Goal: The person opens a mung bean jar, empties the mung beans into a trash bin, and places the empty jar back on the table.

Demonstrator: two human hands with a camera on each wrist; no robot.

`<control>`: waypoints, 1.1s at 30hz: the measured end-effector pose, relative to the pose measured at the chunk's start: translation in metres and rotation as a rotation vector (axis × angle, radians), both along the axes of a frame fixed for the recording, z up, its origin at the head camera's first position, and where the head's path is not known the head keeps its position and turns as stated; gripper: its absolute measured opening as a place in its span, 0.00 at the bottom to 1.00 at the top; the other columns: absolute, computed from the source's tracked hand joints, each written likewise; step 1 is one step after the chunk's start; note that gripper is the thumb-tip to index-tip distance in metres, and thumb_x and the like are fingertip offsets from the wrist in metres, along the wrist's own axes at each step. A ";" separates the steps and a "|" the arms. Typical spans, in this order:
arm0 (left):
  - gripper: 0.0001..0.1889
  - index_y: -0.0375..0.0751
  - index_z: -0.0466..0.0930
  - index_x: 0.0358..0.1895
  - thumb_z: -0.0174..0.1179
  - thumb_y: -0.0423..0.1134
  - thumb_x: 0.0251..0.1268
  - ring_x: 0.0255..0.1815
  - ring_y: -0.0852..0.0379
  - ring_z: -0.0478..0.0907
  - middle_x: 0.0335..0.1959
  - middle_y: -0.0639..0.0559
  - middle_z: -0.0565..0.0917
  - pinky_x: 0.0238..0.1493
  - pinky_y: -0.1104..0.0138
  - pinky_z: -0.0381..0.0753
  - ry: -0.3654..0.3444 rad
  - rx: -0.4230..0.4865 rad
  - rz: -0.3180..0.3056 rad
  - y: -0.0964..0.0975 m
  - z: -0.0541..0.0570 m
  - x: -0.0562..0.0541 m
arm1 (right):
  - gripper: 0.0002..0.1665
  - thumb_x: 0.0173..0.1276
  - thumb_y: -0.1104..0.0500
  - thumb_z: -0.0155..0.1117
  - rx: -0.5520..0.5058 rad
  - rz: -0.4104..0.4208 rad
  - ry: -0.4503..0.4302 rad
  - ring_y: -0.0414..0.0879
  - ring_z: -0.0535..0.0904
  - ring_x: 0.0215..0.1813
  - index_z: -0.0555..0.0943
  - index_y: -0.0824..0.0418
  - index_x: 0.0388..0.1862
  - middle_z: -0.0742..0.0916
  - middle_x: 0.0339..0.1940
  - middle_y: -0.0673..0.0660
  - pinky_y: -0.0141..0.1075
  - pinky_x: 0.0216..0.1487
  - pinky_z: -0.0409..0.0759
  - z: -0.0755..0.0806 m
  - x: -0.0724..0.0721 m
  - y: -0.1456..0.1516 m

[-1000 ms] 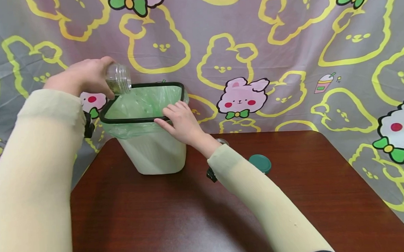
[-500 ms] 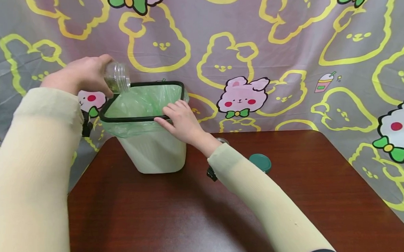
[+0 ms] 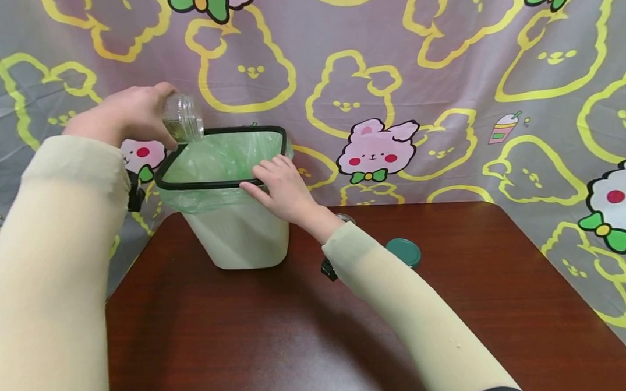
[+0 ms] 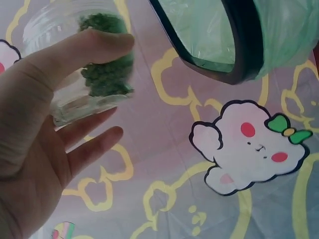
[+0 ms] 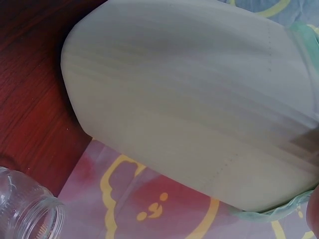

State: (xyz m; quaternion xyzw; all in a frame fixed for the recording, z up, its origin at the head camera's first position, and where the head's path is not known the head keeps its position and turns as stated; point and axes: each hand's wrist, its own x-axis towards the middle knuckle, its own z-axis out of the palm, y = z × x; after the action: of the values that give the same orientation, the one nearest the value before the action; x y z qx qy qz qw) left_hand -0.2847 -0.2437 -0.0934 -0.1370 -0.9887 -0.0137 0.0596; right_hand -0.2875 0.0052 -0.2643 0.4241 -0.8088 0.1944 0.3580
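My left hand (image 3: 123, 116) grips a clear glass jar (image 3: 186, 117) tipped sideways, its threaded mouth over the left rim of a white trash bin (image 3: 246, 233). In the left wrist view, dark green crumbly bits (image 4: 107, 77) lie inside the jar, behind my thumb. A green plastic liner (image 3: 232, 152) is folded over the bin's opening under a black rim (image 3: 202, 186). My right hand (image 3: 286, 188) holds the bin's near right rim, fingers over the edge and thumb along the near side; in the right wrist view only a sliver of this hand shows.
The bin stands at the back left of a dark red-brown table (image 3: 266, 326). A second glass jar (image 5: 42, 214), without a lid, is partly hidden behind my right wrist in the head view. A round green lid (image 3: 403, 252) lies farther right. A patterned cloth (image 3: 309, 102) hangs behind.
Almost nothing has changed: the left hand and the tilted jar shift very slightly, and the right hand stays on the rim.
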 end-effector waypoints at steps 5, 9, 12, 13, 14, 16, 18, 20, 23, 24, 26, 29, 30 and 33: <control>0.52 0.29 0.52 0.70 0.75 0.39 0.40 0.49 0.31 0.69 0.55 0.24 0.69 0.45 0.40 0.70 0.019 0.003 -0.004 0.002 0.000 -0.001 | 0.20 0.73 0.48 0.57 0.006 -0.008 0.003 0.46 0.70 0.33 0.69 0.58 0.25 0.72 0.24 0.50 0.39 0.54 0.65 0.000 -0.001 0.003; 0.53 0.30 0.51 0.70 0.75 0.39 0.41 0.49 0.31 0.69 0.55 0.24 0.69 0.45 0.40 0.70 0.007 -0.001 -0.003 0.002 0.000 -0.001 | 0.20 0.73 0.47 0.57 0.012 -0.013 0.003 0.46 0.70 0.33 0.69 0.58 0.25 0.73 0.24 0.50 0.39 0.53 0.65 0.001 -0.001 0.002; 0.53 0.31 0.51 0.70 0.75 0.39 0.41 0.50 0.31 0.68 0.56 0.25 0.68 0.46 0.39 0.71 -0.028 0.002 0.003 0.003 0.000 -0.002 | 0.20 0.73 0.47 0.57 0.017 -0.018 0.001 0.46 0.70 0.34 0.69 0.57 0.25 0.73 0.24 0.50 0.39 0.53 0.65 0.001 -0.001 0.002; 0.52 0.31 0.51 0.70 0.75 0.39 0.41 0.50 0.31 0.68 0.56 0.25 0.68 0.47 0.39 0.71 -0.039 -0.002 0.003 0.004 -0.001 -0.002 | 0.20 0.74 0.47 0.57 0.016 -0.019 0.000 0.46 0.70 0.34 0.69 0.58 0.25 0.73 0.24 0.50 0.39 0.53 0.65 0.001 -0.001 0.002; 0.52 0.32 0.51 0.70 0.75 0.39 0.41 0.50 0.31 0.68 0.56 0.25 0.68 0.47 0.39 0.70 -0.048 -0.006 0.004 0.004 -0.001 -0.003 | 0.20 0.74 0.47 0.57 0.014 -0.018 -0.001 0.46 0.70 0.34 0.69 0.58 0.25 0.73 0.24 0.50 0.39 0.53 0.65 0.001 -0.001 0.002; 0.52 0.32 0.52 0.70 0.75 0.39 0.42 0.50 0.31 0.68 0.56 0.25 0.68 0.48 0.39 0.70 -0.062 -0.014 0.005 0.005 -0.001 -0.003 | 0.20 0.73 0.48 0.57 0.012 -0.015 -0.004 0.46 0.70 0.34 0.69 0.58 0.25 0.73 0.24 0.50 0.39 0.53 0.65 0.001 -0.001 0.002; 0.52 0.31 0.51 0.70 0.74 0.39 0.42 0.50 0.31 0.68 0.56 0.24 0.68 0.47 0.39 0.70 -0.051 -0.017 0.007 0.004 -0.002 -0.004 | 0.20 0.73 0.47 0.57 0.009 -0.009 -0.007 0.46 0.70 0.34 0.69 0.58 0.25 0.73 0.24 0.50 0.39 0.53 0.65 0.001 0.000 0.001; 0.53 0.31 0.51 0.71 0.74 0.39 0.42 0.50 0.31 0.68 0.56 0.24 0.68 0.46 0.40 0.70 -0.042 -0.015 0.010 0.003 -0.002 -0.003 | 0.20 0.73 0.48 0.57 0.007 -0.005 -0.008 0.46 0.70 0.34 0.69 0.58 0.25 0.73 0.24 0.50 0.39 0.53 0.65 0.001 0.000 0.002; 0.52 0.31 0.51 0.71 0.74 0.38 0.42 0.50 0.31 0.68 0.56 0.24 0.68 0.45 0.40 0.71 -0.036 -0.017 0.010 0.003 -0.001 -0.002 | 0.20 0.73 0.48 0.57 0.006 -0.005 -0.009 0.46 0.70 0.33 0.69 0.58 0.25 0.72 0.24 0.50 0.39 0.53 0.65 0.000 0.000 0.002; 0.52 0.31 0.51 0.71 0.74 0.38 0.42 0.49 0.31 0.68 0.56 0.24 0.68 0.45 0.40 0.71 -0.036 -0.017 0.009 0.003 -0.001 -0.002 | 0.20 0.73 0.48 0.58 0.005 -0.005 -0.008 0.46 0.70 0.33 0.69 0.58 0.25 0.72 0.24 0.50 0.39 0.52 0.65 0.000 0.000 0.002; 0.52 0.31 0.51 0.71 0.74 0.38 0.42 0.49 0.31 0.68 0.56 0.24 0.68 0.45 0.40 0.70 -0.039 -0.023 0.010 0.002 -0.002 -0.001 | 0.20 0.73 0.48 0.58 0.004 -0.006 -0.006 0.46 0.69 0.33 0.69 0.57 0.25 0.72 0.24 0.50 0.39 0.53 0.65 -0.001 0.000 0.002; 0.53 0.31 0.50 0.71 0.74 0.38 0.41 0.50 0.31 0.67 0.56 0.24 0.67 0.46 0.40 0.69 -0.035 -0.020 0.009 0.001 -0.002 -0.002 | 0.20 0.73 0.48 0.58 0.004 -0.005 -0.003 0.46 0.70 0.33 0.69 0.57 0.25 0.72 0.24 0.50 0.39 0.53 0.65 -0.001 0.000 0.002; 0.53 0.31 0.50 0.71 0.74 0.37 0.41 0.50 0.30 0.67 0.56 0.24 0.67 0.46 0.40 0.69 -0.032 -0.016 0.006 0.001 -0.002 -0.002 | 0.20 0.73 0.48 0.58 0.005 -0.004 -0.002 0.46 0.70 0.33 0.69 0.57 0.25 0.72 0.24 0.50 0.39 0.53 0.65 -0.001 0.000 0.002; 0.53 0.30 0.51 0.70 0.74 0.37 0.40 0.50 0.30 0.68 0.55 0.24 0.68 0.47 0.39 0.69 -0.002 0.017 -0.011 0.001 -0.002 -0.003 | 0.20 0.73 0.48 0.58 0.007 -0.004 0.000 0.46 0.70 0.33 0.69 0.58 0.25 0.72 0.24 0.50 0.39 0.54 0.65 0.000 0.000 0.003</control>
State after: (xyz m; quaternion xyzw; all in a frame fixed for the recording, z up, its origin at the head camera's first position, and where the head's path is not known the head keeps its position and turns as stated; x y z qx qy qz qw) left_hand -0.2880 -0.2430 -0.0950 -0.1420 -0.9878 -0.0227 0.0597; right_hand -0.2874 0.0077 -0.2644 0.4237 -0.8103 0.1909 0.3571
